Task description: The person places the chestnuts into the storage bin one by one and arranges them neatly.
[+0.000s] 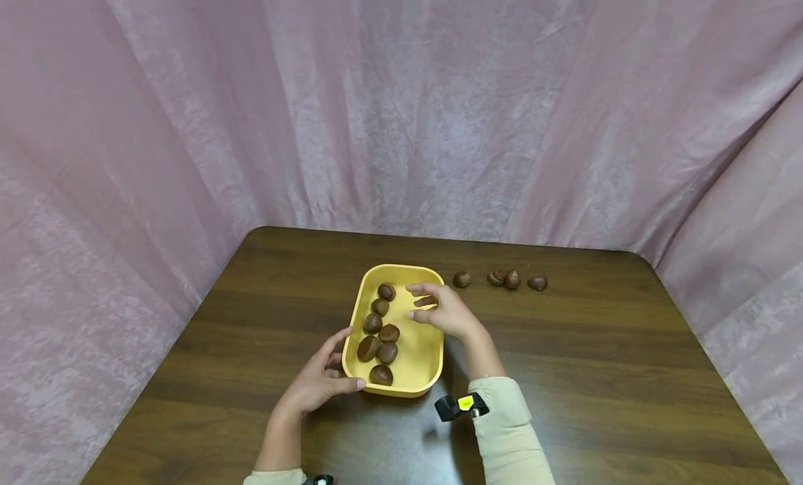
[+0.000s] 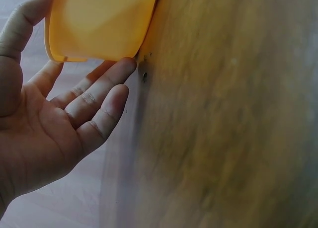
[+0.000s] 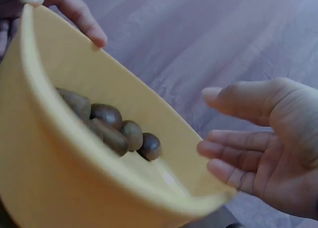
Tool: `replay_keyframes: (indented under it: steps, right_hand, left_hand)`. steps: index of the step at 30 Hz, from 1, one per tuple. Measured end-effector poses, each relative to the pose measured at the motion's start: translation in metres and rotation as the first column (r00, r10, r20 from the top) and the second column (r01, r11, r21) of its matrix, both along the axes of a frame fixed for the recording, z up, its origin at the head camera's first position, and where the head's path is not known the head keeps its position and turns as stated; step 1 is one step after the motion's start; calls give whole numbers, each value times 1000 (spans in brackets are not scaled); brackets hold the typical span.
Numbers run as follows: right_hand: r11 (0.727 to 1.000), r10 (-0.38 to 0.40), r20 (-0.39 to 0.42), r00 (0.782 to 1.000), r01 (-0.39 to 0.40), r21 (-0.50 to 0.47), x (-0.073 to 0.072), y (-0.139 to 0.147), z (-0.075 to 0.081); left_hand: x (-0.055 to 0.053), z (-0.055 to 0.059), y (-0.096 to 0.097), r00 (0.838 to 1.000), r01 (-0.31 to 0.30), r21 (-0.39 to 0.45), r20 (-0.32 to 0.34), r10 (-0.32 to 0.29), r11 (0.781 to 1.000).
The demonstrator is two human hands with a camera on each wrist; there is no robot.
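Observation:
A yellow rectangular container point(image 1: 419, 345) stands on the table with several brown chestnuts point(image 1: 373, 323) along its left side. My left hand point(image 1: 318, 379) holds its near left corner, thumb at the near rim and index fingertip at the left rim. In the left wrist view the other fingers point(image 2: 92, 106) lie along the outside of the container wall point(image 2: 102, 24). Over the container's right part is my right hand point(image 1: 444, 312), fingers loosely bent and spread from the thumb, nothing between them. The right wrist view shows chestnuts point(image 3: 106, 116) inside and the right hand point(image 3: 278, 138) by the rim.
Beyond the container's far right corner, several more chestnuts point(image 1: 512, 279) lie in a loose row on the dark wooden table point(image 1: 590, 359). Pink curtains point(image 1: 439, 109) hang behind the table and on both sides.

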State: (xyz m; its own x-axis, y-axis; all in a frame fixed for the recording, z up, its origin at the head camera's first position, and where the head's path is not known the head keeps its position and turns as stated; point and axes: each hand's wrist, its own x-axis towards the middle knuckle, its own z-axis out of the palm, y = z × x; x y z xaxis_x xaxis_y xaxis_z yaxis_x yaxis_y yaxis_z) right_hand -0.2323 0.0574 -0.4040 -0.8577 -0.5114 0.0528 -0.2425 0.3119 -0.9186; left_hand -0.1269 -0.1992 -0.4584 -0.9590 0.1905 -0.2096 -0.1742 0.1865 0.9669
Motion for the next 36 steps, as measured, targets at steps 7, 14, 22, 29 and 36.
replay_keyframes:
  steps: [7, 14, 22, 29, 36]
  right_hand:
    - [985, -100, 4, 995, 100, -141, 18, 9, 7]
    - [916, -273, 16, 962, 265, -299, 16, 21, -13]
    - [871, -408, -65, 911, 367, -326, 5, 36, -27]
    - [839, -461, -22, 887, 427, -338, -13, 51, -44]
    - [842, -501, -9, 865, 485, -238, -45, 61, -78]
  left_hand:
    - [2, 3, 1, 1000, 19, 17, -4, -19, 1000]
    - [2, 2, 2, 999, 34, 31, -2, -34, 999]
    - [4, -1, 2, 1000, 29, 26, -1, -29, 999]
    - [4, 2, 2, 1000, 19, 11, 7, -19, 1000]
    - [5, 11, 4, 1000, 6, 6, 15, -6, 1000]
